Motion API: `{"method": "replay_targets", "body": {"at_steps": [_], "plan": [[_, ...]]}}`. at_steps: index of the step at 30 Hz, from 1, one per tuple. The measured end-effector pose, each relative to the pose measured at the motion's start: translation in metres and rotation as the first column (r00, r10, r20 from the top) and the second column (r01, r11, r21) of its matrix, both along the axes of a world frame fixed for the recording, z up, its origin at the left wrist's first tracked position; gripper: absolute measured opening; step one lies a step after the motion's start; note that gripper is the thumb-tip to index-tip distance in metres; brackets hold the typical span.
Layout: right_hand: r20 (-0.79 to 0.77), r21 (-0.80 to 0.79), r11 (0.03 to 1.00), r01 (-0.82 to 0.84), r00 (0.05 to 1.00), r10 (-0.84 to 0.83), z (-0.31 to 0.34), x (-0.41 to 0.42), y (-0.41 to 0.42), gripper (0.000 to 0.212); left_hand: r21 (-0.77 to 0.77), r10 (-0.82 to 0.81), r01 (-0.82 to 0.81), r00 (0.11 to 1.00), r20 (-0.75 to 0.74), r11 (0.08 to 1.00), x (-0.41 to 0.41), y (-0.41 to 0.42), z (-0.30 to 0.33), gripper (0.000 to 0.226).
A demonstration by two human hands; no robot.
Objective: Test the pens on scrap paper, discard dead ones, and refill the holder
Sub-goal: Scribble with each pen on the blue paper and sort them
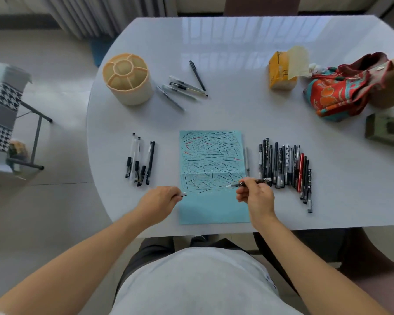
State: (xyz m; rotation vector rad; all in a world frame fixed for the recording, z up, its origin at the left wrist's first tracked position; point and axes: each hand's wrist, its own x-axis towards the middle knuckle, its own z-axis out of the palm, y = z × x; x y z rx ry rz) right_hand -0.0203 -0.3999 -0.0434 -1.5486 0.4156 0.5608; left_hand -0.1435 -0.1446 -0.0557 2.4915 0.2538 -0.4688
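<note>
Head view, and right at the near edge of the white table (214, 53) lies the blue paper (214, 208), upper part thick with black strokes and a few red ones, lower strip bare. The right hand (257, 196) pinches a dark patterned pen (252, 183), tip touching the paper low on the scribbles. The left hand (159, 198) is curled on a small cap (183, 194) at the paper's left edge. Left of the sheet, a few black-capped pens (141, 162) lie side by side; to the right, a dense row of dark pens (286, 169), with one thin pale pen (247, 161) just beside the paper. Open tabletop beyond. Further back, the cream holder (127, 79) stands upright, compartments bare, loose pens (184, 87) scattered near it; tissue pack (282, 71) and red cloth bag (341, 92) far right.
</note>
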Motion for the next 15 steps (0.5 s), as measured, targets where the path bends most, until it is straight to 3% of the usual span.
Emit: {"method": "replay_targets", "body": {"at_steps": [5, 8, 11, 15], "plan": [[0.115, -0.024, 0.967, -0.255, 0.96, 0.256, -0.006, -0.003, 0.017, 0.014, 0.048, -0.136, 0.13, 0.978, 0.156, 0.99, -0.017, 0.008, -0.008, 0.018], [0.198, -0.123, 0.922, -0.368, 0.901, 0.386, -0.013, -0.018, 0.042, 0.018, 0.039, -0.202, 0.199, 0.963, 0.176, 0.979, -0.018, 0.0, -0.013, 0.018], [0.237, -0.232, 0.849, -0.474, 0.819, 0.522, -0.019, -0.032, 0.058, 0.011, 0.052, -0.206, 0.2, 0.962, 0.181, 0.978, -0.022, -0.003, -0.016, 0.025], [0.278, -0.387, 0.725, -0.569, 0.678, 0.68, -0.024, -0.04, 0.073, 0.016, 0.046, -0.219, 0.214, 0.957, 0.193, 0.976, -0.026, -0.003, -0.014, 0.03]]}}
